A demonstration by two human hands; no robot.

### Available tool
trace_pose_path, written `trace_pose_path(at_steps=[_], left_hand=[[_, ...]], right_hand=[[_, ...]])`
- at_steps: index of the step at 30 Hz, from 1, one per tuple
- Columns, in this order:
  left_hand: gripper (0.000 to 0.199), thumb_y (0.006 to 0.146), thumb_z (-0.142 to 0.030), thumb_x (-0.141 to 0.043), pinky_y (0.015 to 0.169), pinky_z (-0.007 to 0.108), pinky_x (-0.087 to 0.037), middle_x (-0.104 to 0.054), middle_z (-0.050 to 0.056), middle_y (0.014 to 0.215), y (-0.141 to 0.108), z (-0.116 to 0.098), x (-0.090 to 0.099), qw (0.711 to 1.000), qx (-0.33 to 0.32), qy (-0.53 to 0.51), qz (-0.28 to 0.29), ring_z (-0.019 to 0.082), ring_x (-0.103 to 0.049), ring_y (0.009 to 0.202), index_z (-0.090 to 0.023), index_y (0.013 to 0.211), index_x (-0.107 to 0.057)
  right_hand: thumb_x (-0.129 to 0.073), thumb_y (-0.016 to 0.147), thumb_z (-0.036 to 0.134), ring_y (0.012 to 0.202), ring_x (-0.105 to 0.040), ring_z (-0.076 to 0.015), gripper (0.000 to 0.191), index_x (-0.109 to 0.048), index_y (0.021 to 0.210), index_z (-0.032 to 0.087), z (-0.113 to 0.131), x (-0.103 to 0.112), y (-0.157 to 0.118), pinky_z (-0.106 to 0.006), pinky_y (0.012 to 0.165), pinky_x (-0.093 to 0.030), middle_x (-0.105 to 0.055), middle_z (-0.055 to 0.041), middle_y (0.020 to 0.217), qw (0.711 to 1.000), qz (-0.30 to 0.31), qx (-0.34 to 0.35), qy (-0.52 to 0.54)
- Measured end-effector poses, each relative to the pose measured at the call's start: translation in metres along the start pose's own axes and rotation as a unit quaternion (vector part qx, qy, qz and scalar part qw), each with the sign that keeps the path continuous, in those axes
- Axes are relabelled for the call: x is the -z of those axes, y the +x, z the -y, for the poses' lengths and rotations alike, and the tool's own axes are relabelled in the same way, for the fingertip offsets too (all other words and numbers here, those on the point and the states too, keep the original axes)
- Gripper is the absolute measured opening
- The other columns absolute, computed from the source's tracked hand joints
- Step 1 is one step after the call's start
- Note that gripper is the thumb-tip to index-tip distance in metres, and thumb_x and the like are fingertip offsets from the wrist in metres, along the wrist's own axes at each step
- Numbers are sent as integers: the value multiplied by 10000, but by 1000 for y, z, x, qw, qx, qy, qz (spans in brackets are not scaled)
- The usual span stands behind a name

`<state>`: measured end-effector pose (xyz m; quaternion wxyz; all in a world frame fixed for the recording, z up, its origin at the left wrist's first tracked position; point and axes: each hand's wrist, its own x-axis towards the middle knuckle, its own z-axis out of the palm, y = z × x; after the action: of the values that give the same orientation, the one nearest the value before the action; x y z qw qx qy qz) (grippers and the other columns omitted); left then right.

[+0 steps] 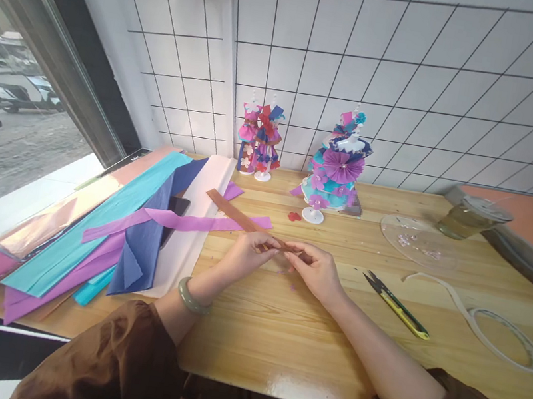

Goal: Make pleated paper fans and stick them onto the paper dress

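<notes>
A strip of brown crepe-like paper [232, 209] runs from the upper left into my fingers above the middle of the table. My left hand [253, 251] pinches the strip, with a pale green bangle [191, 297] on that wrist. Close beside it, my right hand [315, 268] pinches the strip's other end, its fingertips nearly meeting those of the left. The part between the fingers is mostly hidden. A purple paper strip [202, 222] passes just behind the left hand. Small purple scraps lie under the hands.
Coloured paper sheets [95, 226] and a dark phone [176, 212] lie left. Decorated dress stands [340, 164] and smaller ones [268, 139] line the wall. To the right are yellow thread snips [398, 306], a white ribbon coil [507, 339], a clear dish [392, 234] and a lidded cup [473, 221].
</notes>
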<state>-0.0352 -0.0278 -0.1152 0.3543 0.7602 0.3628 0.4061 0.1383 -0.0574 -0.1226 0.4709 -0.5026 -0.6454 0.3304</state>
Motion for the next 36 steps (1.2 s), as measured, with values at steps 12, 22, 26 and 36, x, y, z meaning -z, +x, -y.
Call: trace_pose_path(at_steps=[12, 22, 26, 36], left_hand=[[146, 743, -264, -589, 687, 238, -462, -681, 44, 826, 2, -2, -1, 998, 36, -53, 4, 138, -607, 736, -157, 810, -663], [227, 685, -319, -651, 649, 230, -459, -671, 56, 786, 4, 5, -2, 984, 94, -152, -8, 131, -598, 690, -125, 801, -647], [244, 661, -333, -668, 622, 235, -458, -678, 63, 774, 4, 4, -1, 983, 112, -146, -11, 137, -599, 664, -121, 781, -658], [248, 648, -328, -675, 621, 248, -460, -687, 78, 770, 3, -3, 1, 981, 132, -139, -11, 152, -605, 668, -114, 773, -681]], right_hand=[[-613, 712, 377, 475, -575, -113, 267, -647, 854, 153, 2, -1, 1, -290, 522, -528, -661, -31, 712, 995, 12, -58, 83], [-686, 651, 340, 474, -569, -91, 246, -643, 817, 163, 2, -1, 5, -239, 510, -482, -633, 9, 637, 978, 15, -114, 173], [-707, 632, 327, 490, -565, -83, 235, -653, 791, 164, -1, -1, 6, -222, 523, -454, -629, 13, 613, 968, 10, -140, 206], [-728, 601, 323, 494, -550, -83, 254, -662, 780, 155, -2, 0, 6, -231, 535, -438, -626, 9, 606, 964, -7, -152, 219]])
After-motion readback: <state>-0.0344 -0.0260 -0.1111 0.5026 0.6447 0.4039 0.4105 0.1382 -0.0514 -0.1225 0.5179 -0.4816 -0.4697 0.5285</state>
